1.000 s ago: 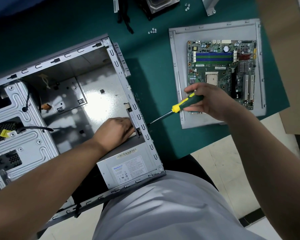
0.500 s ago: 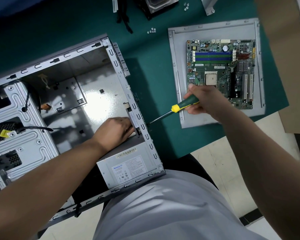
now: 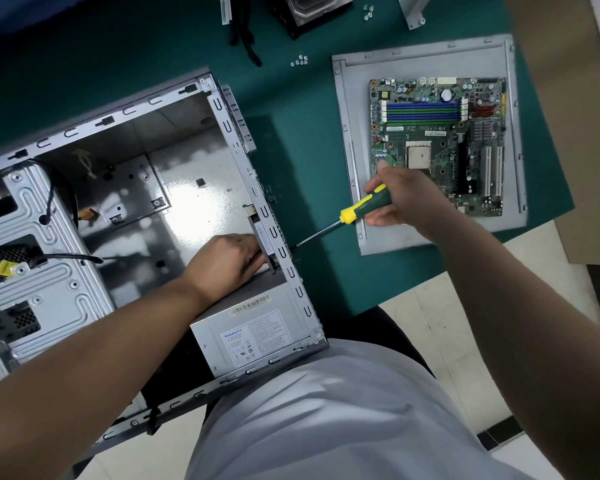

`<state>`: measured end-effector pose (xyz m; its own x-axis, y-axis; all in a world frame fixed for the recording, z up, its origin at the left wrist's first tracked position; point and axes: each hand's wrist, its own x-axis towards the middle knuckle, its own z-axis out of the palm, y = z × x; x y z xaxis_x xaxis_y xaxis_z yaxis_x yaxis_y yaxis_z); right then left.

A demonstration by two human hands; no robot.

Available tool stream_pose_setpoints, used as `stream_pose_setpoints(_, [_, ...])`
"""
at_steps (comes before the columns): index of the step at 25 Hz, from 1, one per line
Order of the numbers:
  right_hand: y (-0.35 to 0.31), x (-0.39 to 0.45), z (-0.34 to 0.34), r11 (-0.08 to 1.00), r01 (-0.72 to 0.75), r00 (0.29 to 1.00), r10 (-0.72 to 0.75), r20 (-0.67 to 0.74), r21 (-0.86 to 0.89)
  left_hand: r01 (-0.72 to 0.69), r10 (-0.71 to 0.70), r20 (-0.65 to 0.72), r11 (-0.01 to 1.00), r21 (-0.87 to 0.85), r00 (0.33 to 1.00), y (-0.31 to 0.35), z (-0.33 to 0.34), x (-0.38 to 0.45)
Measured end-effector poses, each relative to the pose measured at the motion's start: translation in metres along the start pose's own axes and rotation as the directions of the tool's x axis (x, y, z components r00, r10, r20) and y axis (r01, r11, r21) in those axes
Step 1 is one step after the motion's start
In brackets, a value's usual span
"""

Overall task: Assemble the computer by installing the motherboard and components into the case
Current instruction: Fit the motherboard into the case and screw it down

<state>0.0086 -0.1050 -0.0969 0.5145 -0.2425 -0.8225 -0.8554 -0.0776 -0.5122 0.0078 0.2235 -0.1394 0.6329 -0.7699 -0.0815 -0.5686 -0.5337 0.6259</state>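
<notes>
The open grey computer case lies on its side on the green table, with a power supply in its near corner. My left hand is inside the case, its fingers against the power supply by the rear wall; its grip is hidden. My right hand grips a yellow-green screwdriver, whose tip touches the outside of the case's rear wall. The motherboard lies on the detached grey side panel to the right.
Loose screws lie on the table behind the case, more screws near the back edge. Black cables and a drive sit at the far edge. A drive cage fills the case's left side. Brown cardboard stands at right.
My right hand has shifted its hold on the screwdriver handle slightly, with the tip staying at the case's rear wall. My left hand has stayed in place.
</notes>
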Motion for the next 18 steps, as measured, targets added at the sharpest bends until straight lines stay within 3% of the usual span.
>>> stream_pose_setpoints(3, [0.0, 0.001, -0.009, 0.971, -0.092, 0.993, 0.072, 0.098, 0.221, 0.003, -0.003, 0.008, 1.0, -0.01, 1.0, 0.001, -0.001, 0.0])
stream_pose_setpoints(5, [0.001, 0.0, -0.013, 0.954, -0.113, 0.984, 0.069, 0.163, 0.278, 0.009, -0.009, 0.005, 1.0, -0.013, 1.0, 0.002, -0.002, 0.0])
stream_pose_setpoints(7, [0.004, -0.001, -0.01, 0.969, -0.107, 0.984, 0.071, 0.161, 0.224, 0.014, -0.014, 0.011, 1.0, -0.014, 1.0, 0.001, -0.002, 0.001])
stream_pose_setpoints(12, [0.012, -0.005, -0.01, 0.989, -0.014, 0.996, 0.026, 0.083, -0.148, 0.007, -0.007, -0.005, 1.0, 0.005, 1.0, 0.002, -0.003, 0.001])
stream_pose_setpoints(16, [0.022, -0.008, -0.018, 0.995, -0.011, 0.991, 0.024, 0.134, -0.099, 0.009, -0.009, -0.014, 0.999, 0.037, 1.0, 0.005, -0.006, 0.001])
stream_pose_setpoints(18, [0.026, -0.008, -0.019, 0.998, -0.02, 0.99, 0.028, 0.142, -0.054, 0.085, -0.085, 0.01, 0.996, -0.034, 0.996, 0.004, -0.007, 0.002])
